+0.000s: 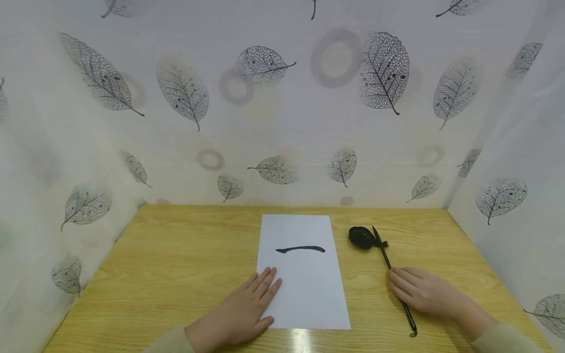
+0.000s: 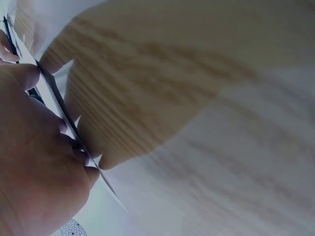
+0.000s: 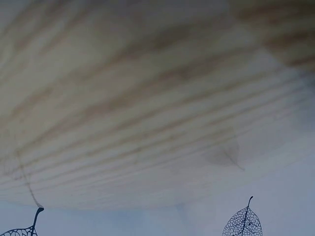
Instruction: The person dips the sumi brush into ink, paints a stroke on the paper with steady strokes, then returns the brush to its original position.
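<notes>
A white sheet of paper [image 1: 304,299] bearing one black ink stroke [image 1: 302,249] lies on the table. My left hand [image 1: 244,306] rests on its lower left edge, fingers straight and slightly spread; the left wrist view shows this hand [image 2: 42,157] from low down. To the right of the paper, my right hand [image 1: 425,290] holds a dark writing brush [image 1: 409,316] by its middle, thumb hidden. The brush lies slantwise, its tip across the short handle of a small black ink dish [image 1: 361,238]. No right hand shows in the right wrist view.
The wood-grain table [image 1: 176,264] reaches back to a pale curtain [image 1: 282,127] printed with leaves, which also hangs along both sides. In the right wrist view, the blurred table surface [image 3: 123,98] fills most of the frame.
</notes>
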`<state>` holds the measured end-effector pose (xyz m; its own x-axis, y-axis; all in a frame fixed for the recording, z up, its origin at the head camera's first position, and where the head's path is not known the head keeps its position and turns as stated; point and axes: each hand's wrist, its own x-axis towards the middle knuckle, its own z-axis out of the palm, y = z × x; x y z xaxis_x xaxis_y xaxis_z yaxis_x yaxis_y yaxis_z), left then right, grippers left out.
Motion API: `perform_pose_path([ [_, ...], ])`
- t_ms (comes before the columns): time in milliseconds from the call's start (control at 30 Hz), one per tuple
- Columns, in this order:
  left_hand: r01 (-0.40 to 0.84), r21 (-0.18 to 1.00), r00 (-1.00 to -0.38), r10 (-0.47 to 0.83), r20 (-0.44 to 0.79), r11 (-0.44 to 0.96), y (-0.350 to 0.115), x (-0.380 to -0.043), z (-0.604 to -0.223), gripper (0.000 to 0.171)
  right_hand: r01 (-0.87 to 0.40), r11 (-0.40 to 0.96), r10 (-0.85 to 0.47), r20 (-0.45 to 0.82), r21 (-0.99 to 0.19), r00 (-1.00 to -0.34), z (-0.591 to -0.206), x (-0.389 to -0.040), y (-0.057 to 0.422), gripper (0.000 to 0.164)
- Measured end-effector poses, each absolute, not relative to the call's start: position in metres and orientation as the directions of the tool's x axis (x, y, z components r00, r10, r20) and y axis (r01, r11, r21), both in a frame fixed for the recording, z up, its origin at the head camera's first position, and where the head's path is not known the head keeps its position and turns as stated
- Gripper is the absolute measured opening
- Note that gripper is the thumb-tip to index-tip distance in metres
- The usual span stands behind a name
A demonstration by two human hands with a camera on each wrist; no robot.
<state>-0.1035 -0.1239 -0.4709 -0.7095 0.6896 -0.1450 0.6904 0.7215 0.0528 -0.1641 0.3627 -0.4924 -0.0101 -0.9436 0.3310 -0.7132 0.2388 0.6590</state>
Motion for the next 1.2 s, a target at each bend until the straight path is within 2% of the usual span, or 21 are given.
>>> perform_pose_path([
  [333, 0.685, 0.065, -0.710, 0.685, -0.163, 0.725, -0.123, -0.104, -0.470, 0.074, -0.711, 0.251, -0.939, 0.343, 0.657, -0.014, -0.492, -0.163, 0.364, 0.046],
  [667, 0.700, 0.083, -0.701, 0.704, -0.112, 0.710, -0.123, -0.107, -0.469, 0.068, -0.711, 0.287, -0.929, 0.367, 0.642, -0.045, -0.488, -0.160, 0.366, 0.050],
  [1033, 0.740, -0.045, -0.672, 0.740, -0.009, 0.671, -0.123, -0.111, -0.474, 0.061, -0.706, 0.328, -0.911, 0.408, 0.627, -0.060, -0.478, -0.158, 0.360, 0.050],
  [1200, 0.746, -0.075, -0.663, 0.748, 0.002, 0.661, -0.123, -0.111, -0.467, 0.061, -0.695, 0.337, -0.900, 0.434, 0.636, -0.039, -0.468, -0.159, 0.352, 0.050],
])
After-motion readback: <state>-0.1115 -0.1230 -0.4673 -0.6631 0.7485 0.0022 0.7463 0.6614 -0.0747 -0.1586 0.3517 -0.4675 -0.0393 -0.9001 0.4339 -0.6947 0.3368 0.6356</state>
